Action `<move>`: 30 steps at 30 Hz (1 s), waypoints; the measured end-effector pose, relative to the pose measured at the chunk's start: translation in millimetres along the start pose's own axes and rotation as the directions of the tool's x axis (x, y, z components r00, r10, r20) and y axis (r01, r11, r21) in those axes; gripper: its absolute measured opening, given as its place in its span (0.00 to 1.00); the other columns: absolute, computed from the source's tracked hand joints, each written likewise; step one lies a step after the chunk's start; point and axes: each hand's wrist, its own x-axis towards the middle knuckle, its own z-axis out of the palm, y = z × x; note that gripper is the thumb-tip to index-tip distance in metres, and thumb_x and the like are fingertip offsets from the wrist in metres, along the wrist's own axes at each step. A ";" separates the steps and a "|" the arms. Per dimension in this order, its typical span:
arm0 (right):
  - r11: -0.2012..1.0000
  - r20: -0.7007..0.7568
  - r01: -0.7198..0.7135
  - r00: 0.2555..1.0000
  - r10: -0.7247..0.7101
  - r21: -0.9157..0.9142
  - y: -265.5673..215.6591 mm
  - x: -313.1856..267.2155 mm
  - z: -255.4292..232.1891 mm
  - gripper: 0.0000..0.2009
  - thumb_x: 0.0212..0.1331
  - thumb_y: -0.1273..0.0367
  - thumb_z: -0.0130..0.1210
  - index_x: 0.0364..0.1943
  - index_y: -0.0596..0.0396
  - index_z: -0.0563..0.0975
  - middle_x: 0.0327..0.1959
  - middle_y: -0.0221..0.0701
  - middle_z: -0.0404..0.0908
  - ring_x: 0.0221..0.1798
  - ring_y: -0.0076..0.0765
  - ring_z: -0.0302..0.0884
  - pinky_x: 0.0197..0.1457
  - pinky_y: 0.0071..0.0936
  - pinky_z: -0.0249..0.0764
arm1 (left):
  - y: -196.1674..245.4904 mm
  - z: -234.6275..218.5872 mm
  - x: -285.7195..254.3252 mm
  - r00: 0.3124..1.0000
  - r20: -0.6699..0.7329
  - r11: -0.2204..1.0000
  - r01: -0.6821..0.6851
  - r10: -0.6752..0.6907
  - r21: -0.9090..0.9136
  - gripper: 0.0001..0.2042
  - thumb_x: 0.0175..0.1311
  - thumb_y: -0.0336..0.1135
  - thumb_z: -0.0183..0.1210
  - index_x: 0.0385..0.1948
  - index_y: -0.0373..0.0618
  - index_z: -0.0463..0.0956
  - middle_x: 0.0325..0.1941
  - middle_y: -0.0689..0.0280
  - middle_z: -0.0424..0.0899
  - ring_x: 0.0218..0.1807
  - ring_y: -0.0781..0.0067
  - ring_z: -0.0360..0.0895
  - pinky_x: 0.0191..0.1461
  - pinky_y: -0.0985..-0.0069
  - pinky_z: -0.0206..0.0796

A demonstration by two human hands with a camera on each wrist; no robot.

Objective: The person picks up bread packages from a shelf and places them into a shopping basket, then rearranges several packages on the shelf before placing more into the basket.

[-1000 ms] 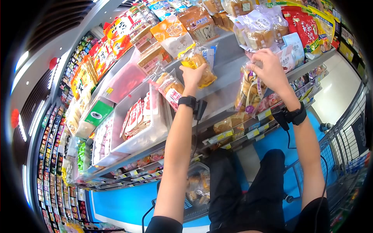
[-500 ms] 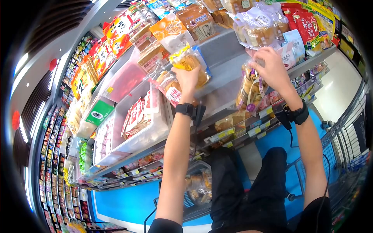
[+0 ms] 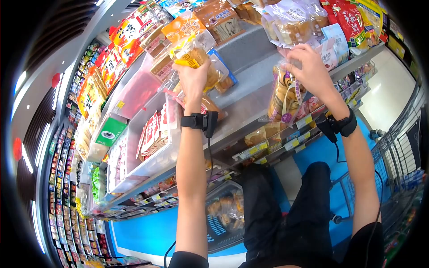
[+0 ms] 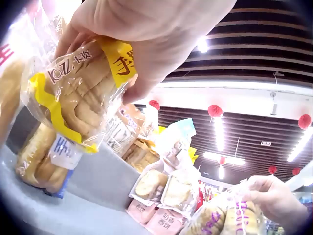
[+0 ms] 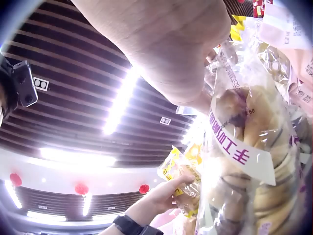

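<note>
My left hand (image 3: pixel 193 81) grips a clear bag of bread with yellow bands (image 4: pixel 83 90), raised over the grey shelf in the head view. Below it, a blue-edged bread packet (image 4: pixel 45 164) stands on that shelf, and another bread packet (image 3: pixel 209 105) shows partly behind the wrist. At the right, my right hand (image 3: pixel 309 71) pinches the gathered top of a clear bag of twisted bread with purple print (image 3: pixel 284 96). That bag hangs upright at the shelf's front edge, its dark-striped bread plain in the right wrist view.
Pale purple bread bags (image 3: pixel 295 27) and red packets (image 3: pixel 346 24) line the shelf's right end. Clear bins (image 3: pixel 152 154) of wrapped snacks stand at the left. Below are a basket (image 3: pixel 223 239) holding bagged bread and a shopping cart (image 3: pixel 393 156) at the right.
My left hand has moved leftward with the yellow-banded bread bag, leaving the blue-edged packet in fuller view. The right hand keeps its hold on the twisted bread bag, nearly still.
</note>
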 end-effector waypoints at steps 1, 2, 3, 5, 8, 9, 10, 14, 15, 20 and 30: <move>1.000 0.008 0.006 1.000 -0.006 0.009 1.2 -0.1 -0.3 0.12 0.52 0.64 0.63 0.33 0.59 0.80 0.35 0.40 0.80 0.48 0.47 0.73 0.52 0.41 0.69 | -5.6 2.2 -1.5 1.000 0.025 1.000 0.005 -0.005 0.005 0.45 0.44 0.49 0.72 0.55 0.27 0.53 0.49 0.37 0.76 0.53 0.44 0.77 0.58 0.62 0.67; 1.000 0.017 0.012 1.000 -0.012 0.020 2.3 -0.3 -0.3 0.12 0.52 0.64 0.63 0.33 0.59 0.80 0.35 0.40 0.80 0.48 0.47 0.73 0.51 0.41 0.69 | -10.7 4.5 -2.7 0.999 0.049 1.000 0.012 -0.012 0.010 0.46 0.43 0.50 0.72 0.56 0.26 0.53 0.49 0.37 0.77 0.51 0.44 0.78 0.57 0.62 0.68; 1.000 0.017 0.007 1.000 -0.008 0.021 3.6 -0.3 0.0 0.12 0.52 0.64 0.63 0.33 0.59 0.80 0.35 0.40 0.80 0.48 0.47 0.73 0.51 0.41 0.69 | -13.8 6.7 -2.8 0.999 0.052 1.000 0.011 -0.011 0.012 0.46 0.43 0.50 0.72 0.56 0.26 0.53 0.49 0.37 0.77 0.51 0.44 0.78 0.57 0.62 0.68; 0.999 0.018 0.036 0.999 -0.036 0.003 6.4 -0.1 0.6 0.12 0.52 0.64 0.63 0.34 0.59 0.80 0.36 0.40 0.81 0.48 0.48 0.74 0.51 0.41 0.70 | -19.3 12.8 -2.1 0.970 0.241 0.998 0.038 -0.022 -0.060 0.47 0.42 0.53 0.73 0.55 0.24 0.56 0.52 0.42 0.76 0.54 0.55 0.77 0.57 0.70 0.69; 0.999 0.015 0.047 0.999 -0.047 -0.013 7.7 -0.4 1.7 0.12 0.52 0.64 0.63 0.34 0.59 0.80 0.37 0.41 0.80 0.49 0.48 0.74 0.52 0.40 0.70 | -51.0 42.7 13.7 0.934 0.358 0.985 0.070 -0.009 -0.157 0.45 0.42 0.46 0.76 0.55 0.25 0.57 0.51 0.45 0.76 0.51 0.60 0.79 0.54 0.71 0.71; 0.999 0.014 0.045 0.999 -0.045 -0.013 7.1 -0.8 1.6 0.12 0.52 0.64 0.63 0.34 0.59 0.80 0.37 0.41 0.80 0.49 0.48 0.74 0.52 0.40 0.70 | -61.6 52.1 17.7 0.891 0.454 0.960 0.146 -0.022 -0.240 0.45 0.41 0.44 0.76 0.55 0.26 0.57 0.51 0.48 0.76 0.51 0.62 0.79 0.55 0.71 0.71; 0.999 0.016 0.031 0.999 -0.031 -0.006 6.1 -1.4 0.7 0.12 0.52 0.64 0.63 0.34 0.59 0.80 0.38 0.42 0.80 0.49 0.48 0.74 0.52 0.40 0.70 | -66.6 58.4 18.7 0.857 0.515 0.945 0.147 0.026 -0.293 0.42 0.41 0.39 0.77 0.56 0.29 0.58 0.49 0.53 0.77 0.48 0.64 0.80 0.52 0.70 0.73; 1.000 0.033 0.002 0.999 -0.001 -0.006 6.8 -1.3 0.0 0.12 0.52 0.64 0.63 0.34 0.59 0.80 0.40 0.42 0.79 0.49 0.49 0.74 0.53 0.40 0.69 | -71.3 78.2 5.9 0.910 0.373 0.940 -0.050 0.182 -0.337 0.34 0.44 0.40 0.75 0.51 0.30 0.68 0.46 0.57 0.80 0.42 0.67 0.81 0.48 0.71 0.75; 1.000 0.035 0.005 0.999 -0.005 -0.003 6.6 -1.2 0.6 0.12 0.52 0.64 0.63 0.34 0.59 0.80 0.40 0.42 0.79 0.49 0.49 0.74 0.53 0.40 0.69 | -69.5 80.0 7.0 0.912 0.369 0.941 -0.049 0.179 -0.335 0.34 0.44 0.40 0.75 0.51 0.30 0.68 0.46 0.57 0.80 0.42 0.67 0.81 0.48 0.71 0.75; 0.999 0.024 -0.012 1.000 0.011 0.037 4.3 -0.2 1.0 0.12 0.52 0.63 0.63 0.32 0.59 0.80 0.39 0.41 0.79 0.48 0.48 0.73 0.53 0.39 0.69 | -45.8 77.7 -1.8 0.831 0.547 0.847 0.220 0.096 -0.483 0.37 0.49 0.45 0.71 0.57 0.34 0.64 0.49 0.57 0.79 0.45 0.66 0.81 0.45 0.69 0.76; 0.995 0.053 -0.043 0.998 0.038 0.089 6.2 -4.4 -8.8 0.11 0.53 0.65 0.63 0.34 0.60 0.81 0.42 0.40 0.78 0.47 0.46 0.75 0.52 0.38 0.70 | -35.3 40.9 -12.0 0.990 0.039 0.987 -0.128 0.132 -0.098 0.49 0.45 0.46 0.73 0.60 0.23 0.49 0.65 0.38 0.54 0.67 0.39 0.52 0.72 0.57 0.50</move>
